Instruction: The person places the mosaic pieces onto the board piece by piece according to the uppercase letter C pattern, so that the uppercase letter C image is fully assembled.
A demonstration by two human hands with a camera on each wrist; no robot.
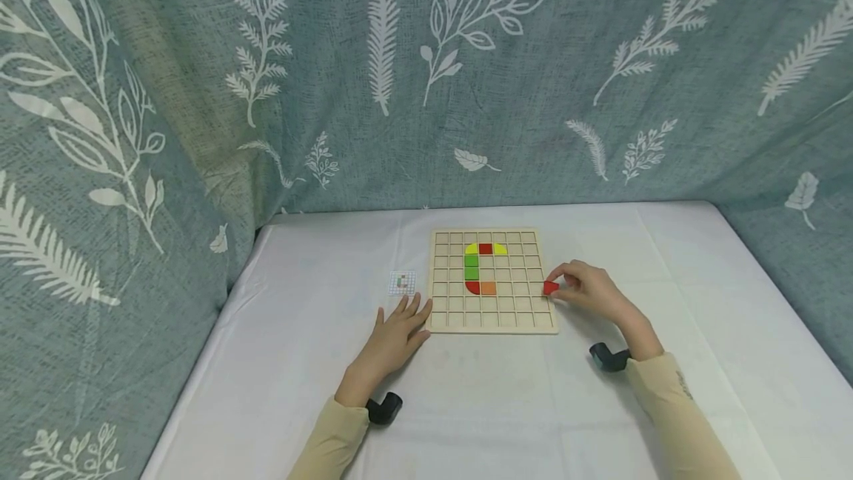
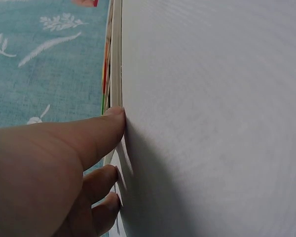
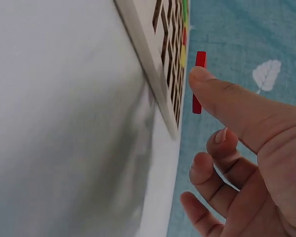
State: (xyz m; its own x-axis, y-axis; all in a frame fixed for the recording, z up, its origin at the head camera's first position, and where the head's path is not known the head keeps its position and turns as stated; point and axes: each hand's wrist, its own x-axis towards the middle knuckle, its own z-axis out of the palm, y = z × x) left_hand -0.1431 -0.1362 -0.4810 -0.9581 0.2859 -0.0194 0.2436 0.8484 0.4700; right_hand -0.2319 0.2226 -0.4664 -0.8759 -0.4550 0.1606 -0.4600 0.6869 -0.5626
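Note:
A wooden grid board [image 1: 493,323] lies on the white table, with yellow, red, green and orange tiles set in a C-like shape. Among them are a green tile [image 1: 472,272] and an orange tile [image 1: 489,288]. My right hand [image 1: 593,291] pinches a red tile [image 1: 550,287] between thumb and finger, over the board's right edge. In the right wrist view the red tile [image 3: 197,106] is seen edge-on, raised off the board. My left hand [image 1: 393,335] lies with fingers spread, touching the board's lower left edge. Its thumb meets the board's side [image 2: 116,59] in the left wrist view.
A small printed card [image 1: 403,283] with a gridded coloured pattern lies left of the board, just beyond the left fingertips. A white cloth [image 1: 493,406] covers the table. Behind hangs a blue-green curtain [image 1: 413,154] with white leaf prints. Each wrist carries a dark camera mount [image 1: 608,357].

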